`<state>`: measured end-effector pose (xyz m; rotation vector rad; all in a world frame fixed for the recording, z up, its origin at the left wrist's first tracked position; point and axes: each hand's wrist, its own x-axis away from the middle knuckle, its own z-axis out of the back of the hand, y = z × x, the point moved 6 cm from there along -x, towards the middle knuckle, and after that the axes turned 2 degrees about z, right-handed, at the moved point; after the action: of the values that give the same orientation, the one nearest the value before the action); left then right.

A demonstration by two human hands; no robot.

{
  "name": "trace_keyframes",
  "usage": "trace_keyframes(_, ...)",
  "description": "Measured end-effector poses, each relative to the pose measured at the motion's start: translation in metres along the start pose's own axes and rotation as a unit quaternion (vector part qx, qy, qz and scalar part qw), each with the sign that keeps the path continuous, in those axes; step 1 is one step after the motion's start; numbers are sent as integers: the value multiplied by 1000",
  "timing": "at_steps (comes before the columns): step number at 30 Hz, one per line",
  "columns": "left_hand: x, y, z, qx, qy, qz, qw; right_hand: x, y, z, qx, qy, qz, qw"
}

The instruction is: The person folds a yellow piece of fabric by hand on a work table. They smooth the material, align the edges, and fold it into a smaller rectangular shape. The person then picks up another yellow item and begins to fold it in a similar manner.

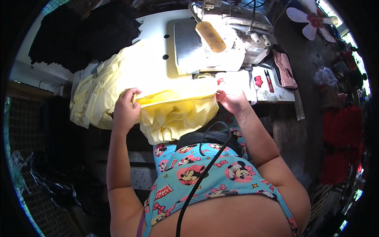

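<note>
A piece of yellow fabric [177, 114] stretches between my two hands along the front of a white sewing table, its loose part hanging over the edge. My left hand [128, 106] pinches the cloth at its left end, thumb and fingers closed. At the other end my right hand [231, 96] grips the edge of the same cloth beside the sewing machine [241, 39]; strong light washes out some of its fingers. More yellow cloth [94, 94] lies bunched on the left of the table, joined to or touching the held part; I cannot tell which.
A lit lamp [211, 36] hangs over the machine. Thread snips [269, 81], a small red item [258, 81] and folded pink cloth [285, 70] lie at the table's right. Dark cloth [87, 35] is heaped at the far left. A fan [314, 21] stands at the far right.
</note>
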<state>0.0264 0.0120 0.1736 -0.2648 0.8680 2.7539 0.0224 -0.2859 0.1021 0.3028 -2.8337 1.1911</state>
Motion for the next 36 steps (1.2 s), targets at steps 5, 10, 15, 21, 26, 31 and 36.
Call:
trace_keyframes(5, 36, 23, -33, -64, -65, -62, 994, -7, -4, -12, -91, -36, 31, 995)
trace_keyframes(10, 57, 23, -42, -23, -73, -58, 995, -8, -2, -15, -63, 13, 42, 997)
trace_keyframes(15, 45, -6, -13, -9, -24, 32, 999, -3, 0, 2, 129, 1, 19, 992)
trace_keyframes(21, 39, -44, -30, 500, 8, 270, 823, 9, 13, 30, 518, 67, 80, 849)
trace_keyframes(26, 29, -38, -48, 723, 91, 355, 585, 29, 24, 11, 680, 68, 109, 721)
trace_keyframes(31, 17, -24, -41, 716, 26, 311, 625, 23, 25, 54, 387, 154, -3, 909)
trace_keyframes(36, 29, -22, -41, 608, -158, 223, 745, 10, 18, 50, -63, 89, -74, 991)
